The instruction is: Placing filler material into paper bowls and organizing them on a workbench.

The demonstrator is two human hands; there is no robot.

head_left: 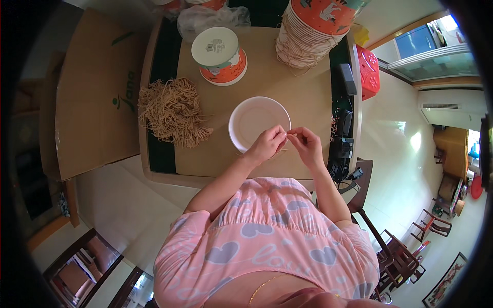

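A white round paper bucket stands open end up in front of me. At the near right of its rim my two hands meet. My left hand lies over the near rim, its thumb and finger pinched together. Short bits of thin tan cord stick out beside and below it. My right hand is also closed in a pinch, its fingertips almost touching the left ones just off the rim. What sits between the fingertips is too small to make out. A tangled heap of tan cords lies to the left.
Behind stands an upturned orange and white bucket, with clear plastic wrap beyond. A tall stack of buckets with cords hanging rises at back right. Black adapters line the right edge. A large cardboard box stands left; a red stool right.
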